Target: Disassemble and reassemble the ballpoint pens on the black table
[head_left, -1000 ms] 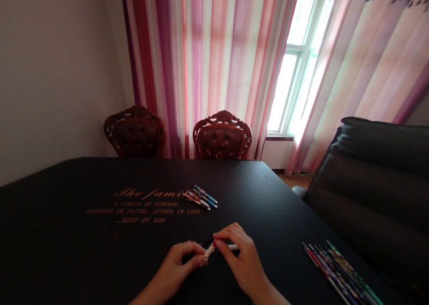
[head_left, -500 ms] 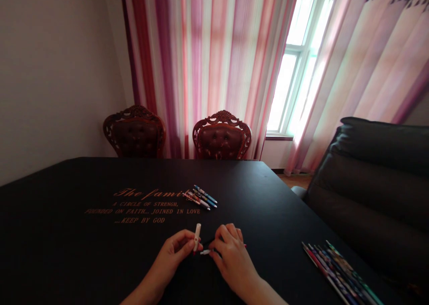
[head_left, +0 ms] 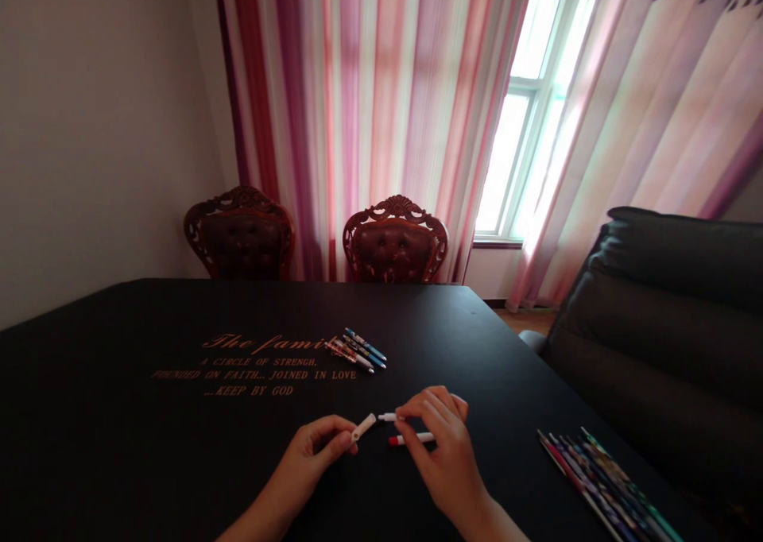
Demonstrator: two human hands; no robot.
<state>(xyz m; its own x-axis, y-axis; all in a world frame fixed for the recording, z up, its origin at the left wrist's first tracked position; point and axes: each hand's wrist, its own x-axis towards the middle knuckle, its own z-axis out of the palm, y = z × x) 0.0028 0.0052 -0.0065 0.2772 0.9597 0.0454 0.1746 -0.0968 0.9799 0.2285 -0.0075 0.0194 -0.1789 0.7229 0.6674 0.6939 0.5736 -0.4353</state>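
Tabletop (head_left: 137, 462), black, seen from its far edge down to the bottom of the view. Carved chair with dark tufted back, beyond the far edge, toward the far left corner. Gold lettering (head_left: 253, 367), printed in four lines on the left part of the surface. Left hand (head_left: 317, 448), near the bottom of the view: thumb and fingers closed in a pinch on a cream tube (head_left: 364, 427), which slants up to the right, a small dark mark on its side. Pen cluster (head_left: 359, 351), printed barrels, lying side by side at the end of the lettering, between the hands and the far edge. White pen piece (head_left: 389, 417), slender, its narrow end near the upper end of the cream tube, the two apart. White pen (head_left: 416, 439) with red end, below the pen piece, partly covered by the right hand. Right hand (head_left: 446, 443): thumb and fingertips closed on the white pen piece, remaining fingers curled; whether it also touches the white pen, cannot be told. Pen row (head_left: 608, 482), multicoloured, laid roughly parallel along the right edge. Dark padded armchair (head_left: 668, 319), beyond the right edge.
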